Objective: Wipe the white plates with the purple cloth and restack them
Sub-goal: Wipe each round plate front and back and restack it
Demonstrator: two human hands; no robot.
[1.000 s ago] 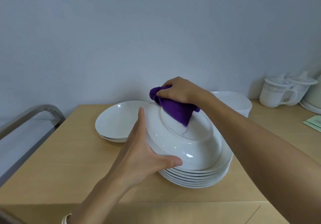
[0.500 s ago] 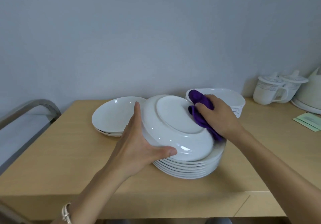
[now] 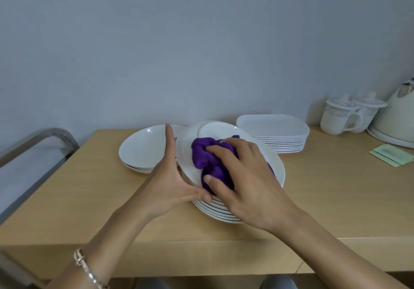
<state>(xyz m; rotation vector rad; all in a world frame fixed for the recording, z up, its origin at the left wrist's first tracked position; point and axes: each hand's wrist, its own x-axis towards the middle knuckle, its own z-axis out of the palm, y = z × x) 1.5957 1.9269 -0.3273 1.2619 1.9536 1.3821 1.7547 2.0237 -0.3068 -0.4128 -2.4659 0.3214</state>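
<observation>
The left hand (image 3: 170, 183) grips the tilted plate (image 3: 220, 130) by its left rim atop the stack (image 3: 215, 209), while the right hand (image 3: 246, 183) clutches the cloth (image 3: 207, 156) against its middle.

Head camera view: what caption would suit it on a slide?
Right hand presses a purple cloth on a tilted white plate that the left hand steadies above a stack.

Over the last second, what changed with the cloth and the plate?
The right hand swept the purple cloth across the upturned plate, from its far edge round the right side to the near middle. The left hand kept gripping its left rim over the stack. The square plates stayed put.
</observation>
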